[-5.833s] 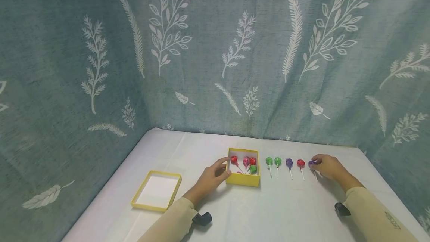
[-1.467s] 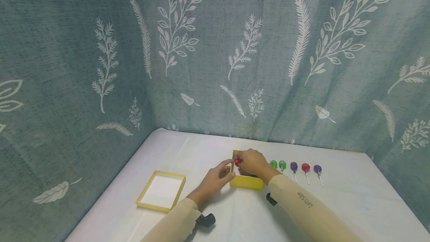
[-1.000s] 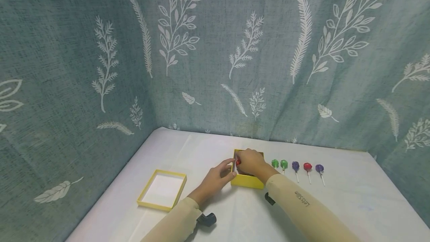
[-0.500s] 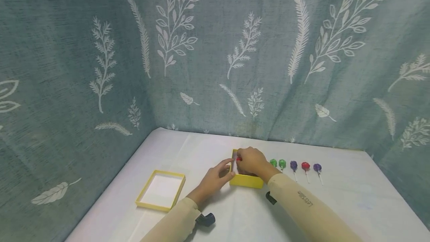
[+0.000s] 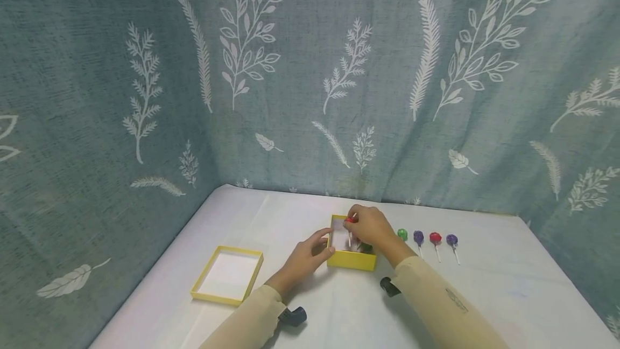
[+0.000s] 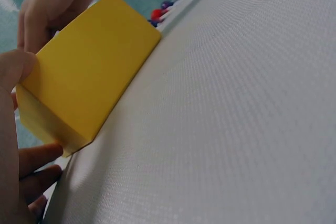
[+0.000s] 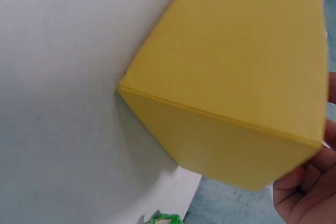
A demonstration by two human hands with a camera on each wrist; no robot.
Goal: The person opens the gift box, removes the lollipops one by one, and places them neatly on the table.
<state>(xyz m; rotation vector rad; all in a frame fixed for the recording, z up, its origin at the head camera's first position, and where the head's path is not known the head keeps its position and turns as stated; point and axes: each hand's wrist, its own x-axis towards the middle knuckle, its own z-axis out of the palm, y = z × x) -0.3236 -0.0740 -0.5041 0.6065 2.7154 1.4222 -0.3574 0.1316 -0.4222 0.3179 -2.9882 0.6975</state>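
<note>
A yellow box (image 5: pixel 351 260) stands uncovered on the white table, with lollipops inside partly hidden by the right hand. My left hand (image 5: pixel 302 258) holds it at the front left corner; in the left wrist view the thumb lies on the yellow wall (image 6: pixel 97 61) and other fingers lie along the adjoining side. Over the box, my right hand (image 5: pixel 373 226) pinches a red lollipop (image 5: pixel 349 220), its stick hanging down. In the right wrist view the box wall (image 7: pixel 226 51) fills much of the picture, and the lollipop is hidden.
Right of the box lies a row of lollipops: green (image 5: pixel 402 234), purple (image 5: pixel 418 237), red (image 5: pixel 435 238) and purple (image 5: pixel 452 239). The yellow-rimmed lid (image 5: pixel 227 274) lies at the left. A patterned curtain (image 5: pixel 290 69) rises behind the table.
My right hand let go of a purple lollipop at the row's right end and moved left into the box. It now has a red lollipop raised inside it. The left hand stayed at the box.
</note>
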